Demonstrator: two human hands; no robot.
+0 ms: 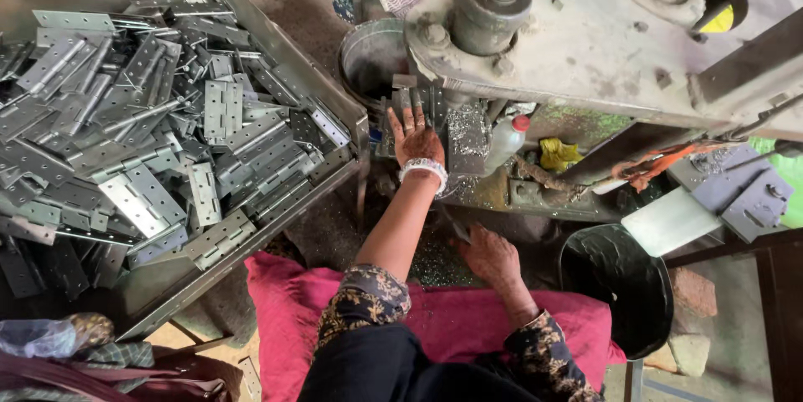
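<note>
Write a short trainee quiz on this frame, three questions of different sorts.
1. True or false: the left hand reaches up to the hinges standing under the machine.
2. What fills the tray on the left? A) bolts B) hinges C) washers
3. Fill in: the right hand rests low, near the black ____.

Key: 1 true; 2 B; 3 bucket.

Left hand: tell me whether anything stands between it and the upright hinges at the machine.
Nothing visible does. The left hand reaches with fingers spread and fingertips already at the upright hinges below the machine.
</note>
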